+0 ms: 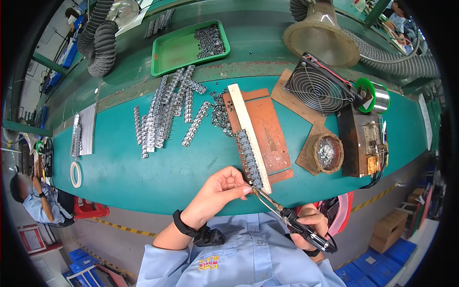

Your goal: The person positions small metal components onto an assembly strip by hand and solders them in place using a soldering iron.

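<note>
Soldering iron [287, 215] held in the right hand [311, 227], fingers wrapped closed around its dark handle, its metal tip angled up and left to the near end of a row of small grey metal components [248, 160]. That row lies along a pale wooden strip [248, 134] resting on a reddish-brown board [267, 131] on a green workbench [134, 177]. The left hand [217, 193] reaches in from below, fingertips pinched together right at the last component beside the iron's tip; whether they grip a wire or something else is too small to tell. To the left, more strips of the same grey parts [162, 112] lie loosely fanned, with a green tray [172, 50] holding others farther back. To the right sit a round pot of solder dross [327, 153], a small fan [318, 86] and a green spool [373, 95]. A roll of tape [75, 174] rests near the bench's left edge. The likely risk is a burn, since the left fingertips sit so close to the hot tip; a slip of either hand could also push the row out of line or bridge neighbouring parts.
</note>
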A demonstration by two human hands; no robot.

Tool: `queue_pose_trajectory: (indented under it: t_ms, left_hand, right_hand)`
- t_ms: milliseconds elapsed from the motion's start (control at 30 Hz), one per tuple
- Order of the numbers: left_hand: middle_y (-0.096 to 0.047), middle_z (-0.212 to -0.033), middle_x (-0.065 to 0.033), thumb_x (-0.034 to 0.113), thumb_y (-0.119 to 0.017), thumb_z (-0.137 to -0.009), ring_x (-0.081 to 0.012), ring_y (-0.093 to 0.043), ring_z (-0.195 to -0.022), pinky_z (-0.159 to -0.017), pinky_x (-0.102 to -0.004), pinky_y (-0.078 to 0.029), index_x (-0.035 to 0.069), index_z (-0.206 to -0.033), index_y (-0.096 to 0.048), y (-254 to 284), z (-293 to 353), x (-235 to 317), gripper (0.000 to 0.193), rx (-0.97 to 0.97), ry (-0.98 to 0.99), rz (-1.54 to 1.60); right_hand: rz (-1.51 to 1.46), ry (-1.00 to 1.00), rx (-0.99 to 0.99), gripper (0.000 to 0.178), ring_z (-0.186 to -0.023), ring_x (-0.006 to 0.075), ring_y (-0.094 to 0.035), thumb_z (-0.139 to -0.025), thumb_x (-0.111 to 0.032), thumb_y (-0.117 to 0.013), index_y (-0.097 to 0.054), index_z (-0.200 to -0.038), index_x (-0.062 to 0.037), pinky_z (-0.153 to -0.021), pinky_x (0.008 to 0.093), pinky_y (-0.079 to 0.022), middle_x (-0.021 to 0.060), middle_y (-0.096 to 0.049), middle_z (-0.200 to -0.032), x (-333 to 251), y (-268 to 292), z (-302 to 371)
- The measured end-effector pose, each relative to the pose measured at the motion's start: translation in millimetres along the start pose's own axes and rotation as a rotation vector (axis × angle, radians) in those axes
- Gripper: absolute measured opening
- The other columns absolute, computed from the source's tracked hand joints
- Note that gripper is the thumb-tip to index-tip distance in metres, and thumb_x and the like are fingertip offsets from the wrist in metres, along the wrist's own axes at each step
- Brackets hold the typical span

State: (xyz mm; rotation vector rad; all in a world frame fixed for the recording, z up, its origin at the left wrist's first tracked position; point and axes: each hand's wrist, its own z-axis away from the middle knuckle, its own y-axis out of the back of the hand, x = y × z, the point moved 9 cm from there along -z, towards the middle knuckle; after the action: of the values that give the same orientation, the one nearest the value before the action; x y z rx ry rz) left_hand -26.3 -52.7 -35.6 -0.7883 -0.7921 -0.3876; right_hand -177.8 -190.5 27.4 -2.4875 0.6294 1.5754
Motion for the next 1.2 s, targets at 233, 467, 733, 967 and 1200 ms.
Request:
queue_pose_trajectory:
  t_ms: [233,467,733,967,1200]
  left_hand:
    - [-0.059,-0.079,-0.0037,0.002,-0.059,-0.08,-0.0097,-0.058,-0.071,-0.067,-0.0205,-0.046,0.006,-0.082,-0.048,-0.8,0.3,1.5,0.012,0.001,0.002,0.001]
    - [-0.059,-0.079,-0.0036,0.002,-0.059,-0.08,-0.0097,-0.058,-0.071,-0.067,-0.0205,-0.046,0.005,-0.083,-0.048,0.7,0.5,1.0,0.012,0.001,-0.007,-0.004]
    - [-0.059,-0.08,-0.0035,0.002,-0.06,-0.08,-0.0096,-0.058,-0.072,-0.067,-0.0206,-0.046,0.005,-0.083,-0.049,0.3,0.2,0.4,0.012,-0.004,-0.009,0.003]
    - [-0.059,-0.08,-0.0037,0.003,-0.06,-0.08,-0.0095,-0.058,-0.073,-0.067,-0.0206,-0.046,0.005,-0.082,-0.048,1.3,-0.2,-0.4,0.012,-0.004,-0.013,-0.005]
    - [-0.06,-0.08,-0.0047,0.004,-0.06,-0.08,-0.0095,-0.058,-0.072,-0.067,-0.0204,-0.046,0.006,-0.083,-0.048,-1.0,-0.7,0.6,0.012,-0.013,-0.007,-0.012]
  right_hand:
    - [-0.024,0.014,0.028,0.037,-0.053,0.0203,-0.046,-0.059,-0.014,-0.074,-0.053,-0.085,0.0001,-0.052,0.0303,-0.037,0.0092,-0.051,-0.06,-0.4,2.2,2.6]
    - [-0.031,0.008,0.04,0.036,-0.052,0.02,-0.046,-0.059,-0.014,-0.074,-0.053,-0.085,-0.0001,-0.051,0.0303,-0.035,0.0085,-0.05,-0.059,0.5,2.3,2.7]
    - [-0.002,0.011,0.014,0.035,-0.052,0.02,-0.046,-0.061,-0.014,-0.073,-0.053,-0.085,-0.0001,-0.051,0.0307,-0.036,0.0084,-0.05,-0.059,-3.4,-0.5,0.7]
    - [0.016,0.024,-0.019,0.035,-0.055,0.0195,-0.046,-0.063,-0.013,-0.072,-0.051,-0.087,-0.0003,-0.054,0.0307,-0.037,0.0084,-0.05,-0.061,-3.5,0.3,1.7]
    - [0.124,-0.09,0.415,0.039,-0.071,0.0175,-0.047,-0.07,-0.018,-0.066,-0.045,-0.099,-0.0018,-0.065,0.0287,-0.038,0.0095,-0.049,-0.081,6.8,38.4,33.7]
